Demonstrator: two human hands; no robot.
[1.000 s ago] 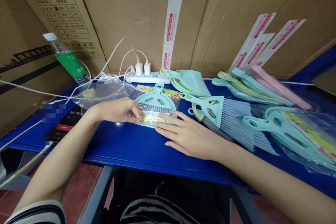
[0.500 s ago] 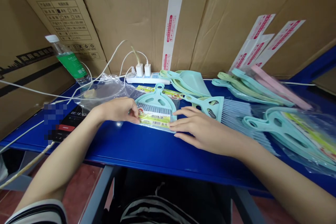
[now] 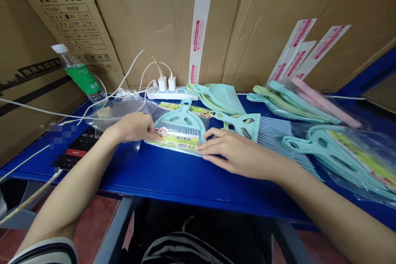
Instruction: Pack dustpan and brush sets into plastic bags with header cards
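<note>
A clear plastic bag (image 3: 173, 146) with a yellow-green label strip lies on the blue table in front of me. Inside it is a mint dustpan (image 3: 183, 114) with a grey-bristled brush, handle pointing away. My left hand (image 3: 137, 127) is closed, thumb and fingers pinching the bag's left edge near the label. On the right edge of the bag rest the fingertips of my right hand (image 3: 230, 149), fingers stretched and slightly apart. Right beside that hand lies a loose mint hand brush (image 3: 247, 124), its grey bristles partly behind my forearm.
Bagged dustpan sets (image 3: 334, 152) lie at the right, more dustpans (image 3: 224, 97) behind. A power strip (image 3: 176, 94) with chargers, crumpled clear plastic (image 3: 123, 105), a phone (image 3: 82, 144), cables and a bottle (image 3: 82, 78) are to the left. Cardboard (image 3: 253, 29) walls the back.
The fingers of my right hand have drawn closer together at the bag's edge. My left thumb has shifted along the label, which now looks flatter. The view has moved slightly.
</note>
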